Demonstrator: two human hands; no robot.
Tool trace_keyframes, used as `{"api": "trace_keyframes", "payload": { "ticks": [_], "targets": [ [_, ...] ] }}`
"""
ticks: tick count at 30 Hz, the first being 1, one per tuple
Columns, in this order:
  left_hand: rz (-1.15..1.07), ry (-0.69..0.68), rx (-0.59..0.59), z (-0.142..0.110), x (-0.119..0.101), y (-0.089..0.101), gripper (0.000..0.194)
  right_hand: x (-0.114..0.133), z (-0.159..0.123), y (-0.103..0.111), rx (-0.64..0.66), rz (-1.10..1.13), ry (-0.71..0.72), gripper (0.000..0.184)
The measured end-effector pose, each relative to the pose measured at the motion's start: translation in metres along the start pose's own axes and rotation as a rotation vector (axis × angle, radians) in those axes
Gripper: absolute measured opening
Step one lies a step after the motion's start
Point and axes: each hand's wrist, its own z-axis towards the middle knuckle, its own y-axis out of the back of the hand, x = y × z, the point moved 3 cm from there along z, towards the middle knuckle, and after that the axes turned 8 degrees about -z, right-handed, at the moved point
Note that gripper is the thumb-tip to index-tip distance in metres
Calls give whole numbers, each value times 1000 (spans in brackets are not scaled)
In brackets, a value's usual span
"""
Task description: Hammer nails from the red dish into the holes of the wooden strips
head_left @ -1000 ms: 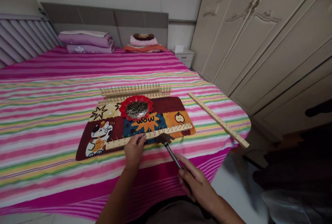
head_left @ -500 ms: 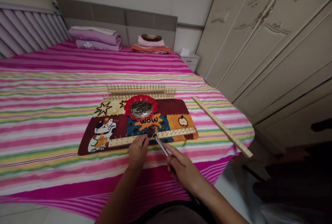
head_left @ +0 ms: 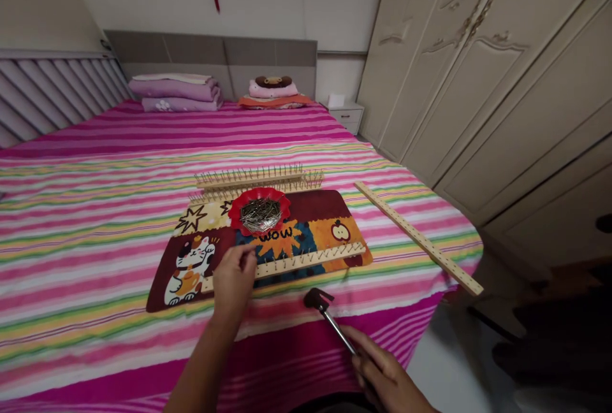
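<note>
A thin wooden strip [head_left: 306, 259] studded with small upright nails lies along the near edge of a cartoon-print mat [head_left: 329, 206] on the bed. My left hand [head_left: 233, 280] rests at the strip's left part, its fingertips pinched together on the wood; what they pinch is too small to make out. My right hand [head_left: 385, 375] is closed round the metal handle of a small hammer [head_left: 327, 316]. The hammer's dark head hovers over the sheet, a short way in front of the strip and apart from it. A red scalloped dish [head_left: 259, 211] heaped with nails sits on the mat behind the strip.
Two more nailed strips [head_left: 258, 178] lie behind the mat. A bare strip with holes [head_left: 421, 238] lies aslant at the right near the bed's corner. Striped sheet [head_left: 86, 209] covers the bed; folded blankets [head_left: 176, 89] at the headboard. A wardrobe [head_left: 478, 69] and nightstand [head_left: 347, 113] stand to the right.
The hammer, whose head was at the strip beside my left fingers, has drawn back toward me and to the right. My left hand has slid a little left along the strip.
</note>
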Motion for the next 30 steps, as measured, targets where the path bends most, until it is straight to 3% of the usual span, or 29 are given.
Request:
{"api": "trace_keyframes", "payload": {
  "ticks": [3, 7, 10, 15, 20, 25, 28, 30],
  "targets": [
    [146, -14, 38, 38, -3, -2, 23, -23, 1, 7, -52, -60, -2, 58],
    [433, 59, 231, 75, -5, -26, 29, -35, 4, 9, -57, -24, -11, 61],
    [636, 165, 347, 87, -6, -43, 31, -42, 7, 12, -89, -18, -7, 62],
    [710, 261, 342, 97, -8, -60, 29, -51, 17, 19, -51, -89, 36, 62],
    [666, 362, 339, 110, -2, -64, 17, -52, 18, 19, -70, -85, 40, 60],
    [536, 408, 361, 117, -5, -47, 6, -53, 16, 15, -56, -20, 19, 61],
    [255, 394, 327, 101, -10, -28, 18, -51, 16, 15, -12, -49, 14, 63],
    [-63, 406, 273, 81, -13, -16, 23, -47, 14, 16, -41, -73, 24, 59]
  ]
}}
